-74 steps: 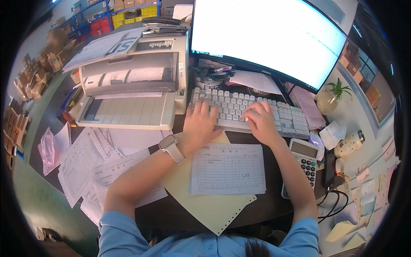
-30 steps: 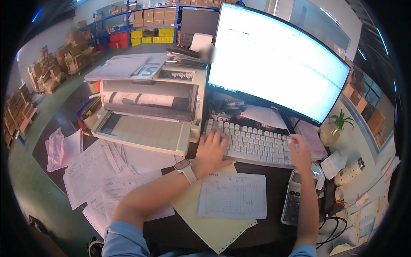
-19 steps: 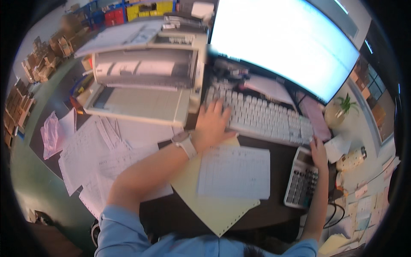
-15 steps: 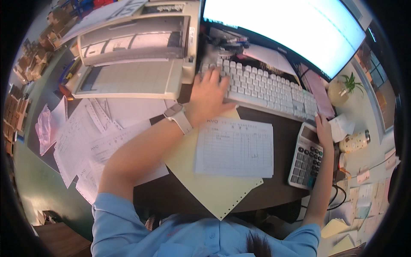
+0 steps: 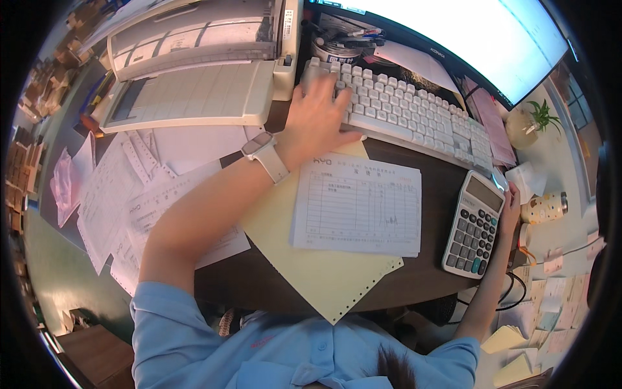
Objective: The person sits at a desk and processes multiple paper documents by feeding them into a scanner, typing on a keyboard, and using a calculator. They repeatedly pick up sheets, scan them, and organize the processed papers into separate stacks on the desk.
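My left hand (image 5: 319,117) rests over the left end of the white keyboard (image 5: 414,117), fingers apart, their tips blurred at the keys, the thumb out along its near edge. The wrist wears a pale-banded watch (image 5: 265,155). Beyond the calculator (image 5: 473,227), my right hand (image 5: 510,206) is curled by a small, shiny, bluish-lit thing (image 5: 499,181); what it holds is mostly hidden. Between my forearms lies a stack of printed white forms (image 5: 356,217), the top one with a handwritten mark, over yellow hole-edged paper (image 5: 324,279).
A beige printer (image 5: 194,97) stands at the back left, loose papers (image 5: 110,207) in front of it. The lit monitor (image 5: 453,39) rises behind the keyboard, near a pen holder (image 5: 334,48). A potted plant (image 5: 521,128) and patterned cup (image 5: 544,209) stand at the right.
The view has shifted slightly, so the desk things sit higher in it. My right hand has moved right, away from the calculator's top corner. My left hand stays at the keyboard's left end.
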